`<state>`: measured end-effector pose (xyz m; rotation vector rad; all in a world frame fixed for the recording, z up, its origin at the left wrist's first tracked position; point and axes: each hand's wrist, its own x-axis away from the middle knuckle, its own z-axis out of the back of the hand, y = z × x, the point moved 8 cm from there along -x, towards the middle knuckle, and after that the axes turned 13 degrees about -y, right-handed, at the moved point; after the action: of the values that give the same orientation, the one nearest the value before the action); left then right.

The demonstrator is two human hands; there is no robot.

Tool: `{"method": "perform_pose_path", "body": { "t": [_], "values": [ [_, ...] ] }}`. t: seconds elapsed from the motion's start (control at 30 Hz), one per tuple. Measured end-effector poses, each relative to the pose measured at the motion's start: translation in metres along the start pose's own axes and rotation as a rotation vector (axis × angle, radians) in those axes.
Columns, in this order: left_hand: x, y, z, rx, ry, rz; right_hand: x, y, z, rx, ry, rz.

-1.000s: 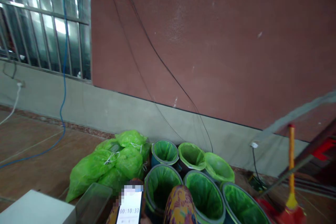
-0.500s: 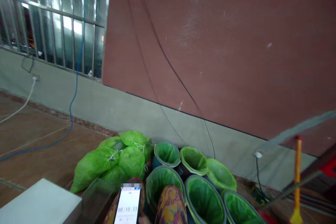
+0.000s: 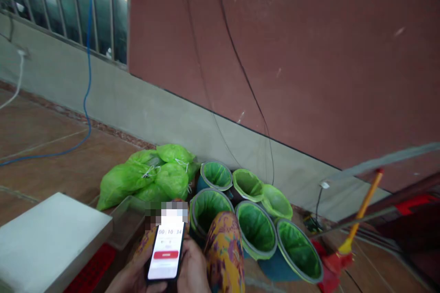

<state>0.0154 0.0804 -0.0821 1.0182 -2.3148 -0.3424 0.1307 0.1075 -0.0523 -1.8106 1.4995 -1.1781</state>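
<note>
A smartphone (image 3: 166,249) is held upright above my lap, its lit screen showing a timer at 00:10:34 and a red button. My left hand (image 3: 132,272) is wrapped round its left and lower edge. Along the right edge, my right hand (image 3: 194,265) grips it too, its fingers partly hidden behind the phone. Below are my knees in yellow patterned cloth (image 3: 225,252). Just beyond stand several bins lined with green bags, the nearest bin (image 3: 211,210) close behind my knee.
Tied green bags (image 3: 144,176) lie against the wall at the left. A white box (image 3: 58,242), a clear plastic tray (image 3: 127,219) and a red basket (image 3: 92,268) are at lower left. A red dustpan or broom with yellow handle (image 3: 366,206) leans at right. A blue cable (image 3: 87,91) trails across the floor.
The view has tilted down, so both hands now show around the phone. The timer has gone from 00:10:33 to 00:10:34.
</note>
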Motion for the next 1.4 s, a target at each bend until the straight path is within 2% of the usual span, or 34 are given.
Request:
{"method": "perform_pose_path", "body": {
  "t": [0.07, 0.13, 0.37, 0.67, 0.93, 1.23, 1.4],
  "values": [
    [0.004, 0.003, -0.004, -0.002, 0.040, 0.006, 0.005, 0.001, -0.003, -0.152, -0.023, -0.014],
    [0.006, 0.005, -0.011, 0.007, 0.031, 0.018, 0.007, 0.000, -0.003, -0.195, -0.021, -0.025],
    [0.007, 0.008, -0.024, -0.020, -0.036, -0.006, 0.007, -0.001, 0.004, -0.182, -0.001, -0.025],
    [0.007, 0.006, -0.029, -0.078, -0.046, 0.000, 0.009, -0.001, 0.010, -0.230, 0.038, -0.045],
    [0.000, 0.001, -0.022, -0.103, 0.048, 0.017, 0.006, 0.002, 0.018, -0.274, 0.039, -0.055],
    [-0.005, -0.003, -0.030, -0.095, -0.015, 0.059, 0.006, 0.001, 0.023, -0.313, 0.072, -0.106],
    [-0.004, -0.001, -0.034, -0.127, -0.029, 0.048, 0.004, 0.004, 0.026, -0.320, 0.045, -0.120]
  ]
}}
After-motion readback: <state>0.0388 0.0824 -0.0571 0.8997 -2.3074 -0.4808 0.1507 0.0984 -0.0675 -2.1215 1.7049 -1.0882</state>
